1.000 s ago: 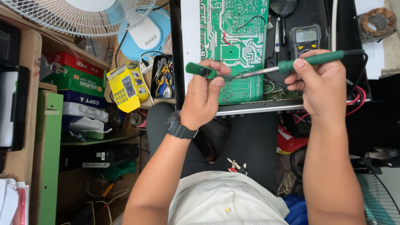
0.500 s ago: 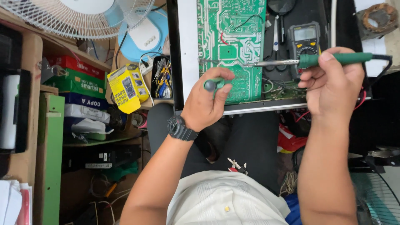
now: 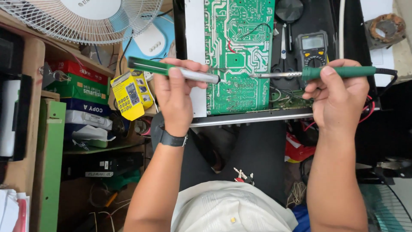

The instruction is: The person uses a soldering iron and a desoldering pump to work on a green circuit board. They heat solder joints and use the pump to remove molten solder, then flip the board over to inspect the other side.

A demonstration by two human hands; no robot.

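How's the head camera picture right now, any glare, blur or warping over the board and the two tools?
Head view: even, soft light, no harsh shadows; the green circuit board is sharp, traces readable. Mild sheen on the metal barrel of the tool in the left hand; the soldering iron in the right hand is crisp, no motion blur. Wide-angle bending shows at the edges, around the fan.

My left hand (image 3: 176, 96) holds a pump (image 3: 171, 71) with a dark green body and silver tip. My right hand (image 3: 339, 96) grips an iron (image 3: 326, 73) with a green handle, silver shaft and black cord. The board (image 3: 238, 56) is green with pale traces. The meter (image 3: 312, 49) is black, its box (image 3: 132, 94) yellow. My watch (image 3: 171, 138) is black. The fan (image 3: 86, 19) is white.
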